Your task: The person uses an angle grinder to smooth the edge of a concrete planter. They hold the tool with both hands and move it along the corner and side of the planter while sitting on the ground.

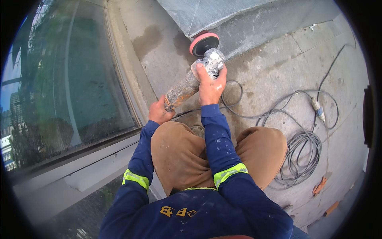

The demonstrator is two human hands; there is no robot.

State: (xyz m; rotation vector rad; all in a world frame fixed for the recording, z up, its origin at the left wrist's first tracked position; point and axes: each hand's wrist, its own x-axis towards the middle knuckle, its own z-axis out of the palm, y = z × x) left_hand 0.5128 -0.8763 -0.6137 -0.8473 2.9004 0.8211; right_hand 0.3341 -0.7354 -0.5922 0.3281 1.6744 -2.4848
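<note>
Between both hands I hold an angle polisher (182, 91), its body smeared with pale dust. My left hand (160, 111) is wrapped round the rear end of the body. Up at the gear head, my right hand (211, 87) grips the tool, thumb along its top. A round pad with a pink rim and black backing (204, 44) is fitted to the head. The pad's far side meets the lower edge of a grey stone slab (223, 16); whether it presses on it I cannot tell. From the rear end, a dark cable runs off to the right.
A large glass pane (91, 79) in a metal frame stands close on my left. On the concrete floor (270, 75) to the right lie a coiled grey cable (300, 159) and a blue-and-white plug connector (318, 109). An orange scrap (319, 186) lies beyond the coil. Damp patches mark the floor.
</note>
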